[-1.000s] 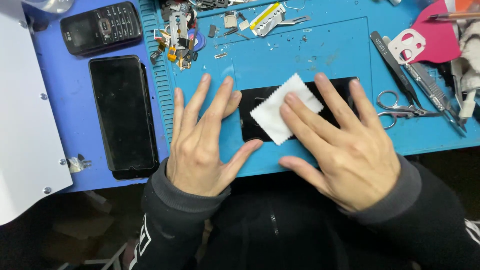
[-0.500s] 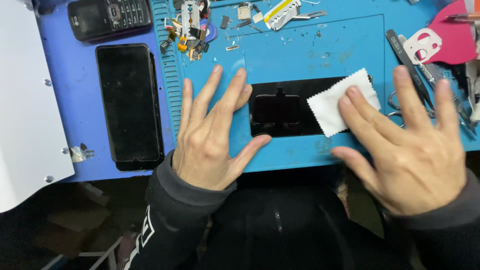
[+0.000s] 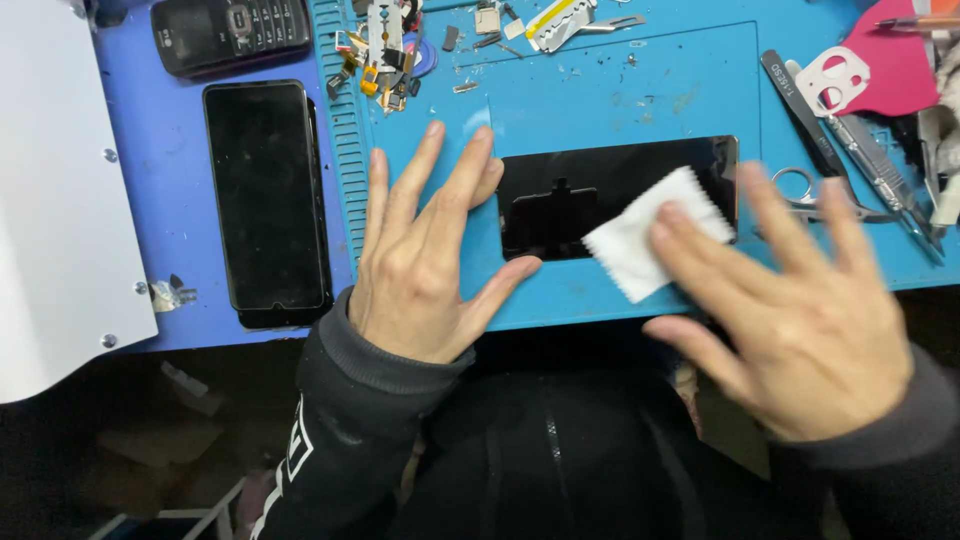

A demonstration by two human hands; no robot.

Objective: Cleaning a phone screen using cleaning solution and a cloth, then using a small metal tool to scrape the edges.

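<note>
Slid back leftward since the last frame: white wipe (image 3: pixel 655 245), now over the right half of the black phone screen (image 3: pixel 600 195). Right hand (image 3: pixel 800 310), fingers spread flat, presses it down; left hand (image 3: pixel 425 260), also splayed, steadies the screen's left end. Wiping step, seemingly midway. Another smartphone (image 3: pixel 265 200) left of the left hand; scissors (image 3: pixel 820 195) beyond the right fingertips.

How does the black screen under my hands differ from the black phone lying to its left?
The black screen lies crosswise on the teal mat; the black phone lies lengthwise on the blue surface. The screen is partly covered by a white wipe under the right hand, with the left hand at its end; the phone is untouched and bare. Both are dark, glossy rectangles.
</note>
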